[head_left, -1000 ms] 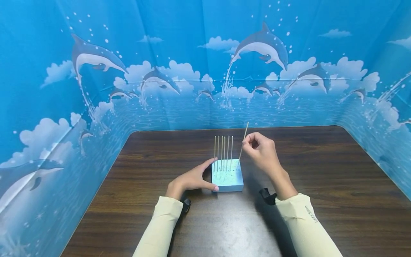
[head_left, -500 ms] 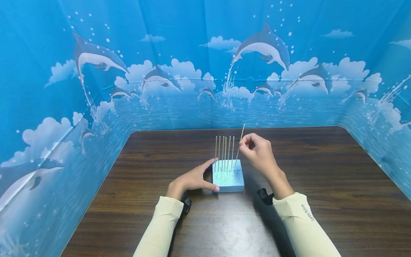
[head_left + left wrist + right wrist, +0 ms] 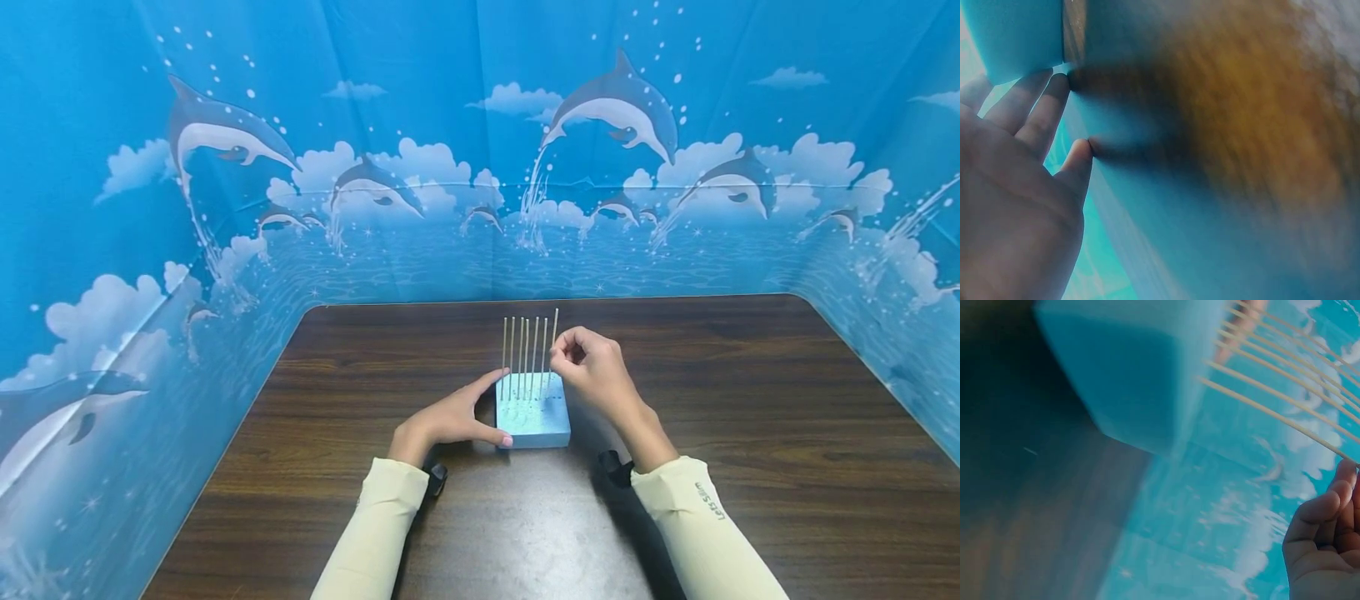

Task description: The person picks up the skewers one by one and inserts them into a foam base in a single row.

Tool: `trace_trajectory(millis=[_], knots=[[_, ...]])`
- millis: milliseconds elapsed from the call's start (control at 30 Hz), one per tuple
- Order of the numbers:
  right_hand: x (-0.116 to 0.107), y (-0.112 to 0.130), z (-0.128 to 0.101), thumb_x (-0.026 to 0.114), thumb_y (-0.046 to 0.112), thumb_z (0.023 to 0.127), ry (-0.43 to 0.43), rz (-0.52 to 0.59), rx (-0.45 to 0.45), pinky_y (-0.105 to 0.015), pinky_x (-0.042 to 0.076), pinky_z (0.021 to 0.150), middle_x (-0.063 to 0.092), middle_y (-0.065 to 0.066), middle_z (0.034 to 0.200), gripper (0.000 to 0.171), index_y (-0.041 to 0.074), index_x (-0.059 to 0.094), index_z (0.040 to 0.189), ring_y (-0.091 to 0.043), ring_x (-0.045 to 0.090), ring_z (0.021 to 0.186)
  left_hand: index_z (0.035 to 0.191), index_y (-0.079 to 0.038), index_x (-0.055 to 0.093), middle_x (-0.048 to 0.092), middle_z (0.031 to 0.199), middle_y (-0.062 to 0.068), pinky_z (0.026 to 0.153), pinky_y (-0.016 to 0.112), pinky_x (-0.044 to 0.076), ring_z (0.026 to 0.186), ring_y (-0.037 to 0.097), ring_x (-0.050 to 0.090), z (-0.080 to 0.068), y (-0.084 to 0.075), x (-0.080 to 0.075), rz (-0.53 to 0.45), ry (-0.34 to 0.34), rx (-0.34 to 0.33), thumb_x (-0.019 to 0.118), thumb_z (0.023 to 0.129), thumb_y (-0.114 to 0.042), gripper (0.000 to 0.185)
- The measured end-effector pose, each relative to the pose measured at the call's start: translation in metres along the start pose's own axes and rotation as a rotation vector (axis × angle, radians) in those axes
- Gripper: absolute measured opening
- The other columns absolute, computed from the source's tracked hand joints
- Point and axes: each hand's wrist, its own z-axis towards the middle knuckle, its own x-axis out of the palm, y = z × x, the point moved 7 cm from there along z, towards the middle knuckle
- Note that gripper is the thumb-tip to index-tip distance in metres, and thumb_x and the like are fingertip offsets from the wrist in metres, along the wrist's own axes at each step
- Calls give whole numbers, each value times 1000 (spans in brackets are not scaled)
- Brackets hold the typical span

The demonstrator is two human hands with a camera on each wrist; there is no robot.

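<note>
Head view looks down; both wrist views closely share foam block

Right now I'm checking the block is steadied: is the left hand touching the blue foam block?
Touching. The head view shows the left hand with fingers and thumb against the left side of the blue foam block; the left wrist view shows fingertips pressed on blue foam.

Both arms wear long, close-fitting pale cream sleeves reaching to the wrists. The right sleeve carries small dark lettering printed along the forearm, too small to read. A small black device is strapped under the left wrist, another black device under the right; both hands are bare.
</note>
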Motion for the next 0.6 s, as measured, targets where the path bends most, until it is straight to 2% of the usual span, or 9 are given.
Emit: trace_trajectory(millis=[267, 433, 600], knots=[[7, -6, -6, 65, -4, 81, -14, -7, 7, -20, 38, 52, 53, 0, 69, 13, 8, 60, 78, -10, 47, 61, 159, -33, 19, 18, 165, -5, 119, 49, 23, 150, 18, 19, 2, 2, -1, 26, -3, -21, 84, 72, -52, 110], [5, -12, -10, 68, 9, 89, 23, -15, 62, -24, 42, 57, 56, -1, 70, 7, 8, 63, 84, -14, 49, 63, 159, -32, 18, 18, 165, -5, 119, 50, 24, 150, 19, 19, 1, 3, 0, 25, -1, -18, 84, 72, -52, 110], [0, -29, -18, 62, 20, 98, 76, -18, 162, -27, 44, 62, 61, -1, 79, 12, 9, 66, 94, -17, 52, 68, 159, -32, 18, 17, 165, -5, 119, 51, 23, 150, 19, 19, 1, 3, -3, 18, -9, -8, 84, 73, -51, 110]])
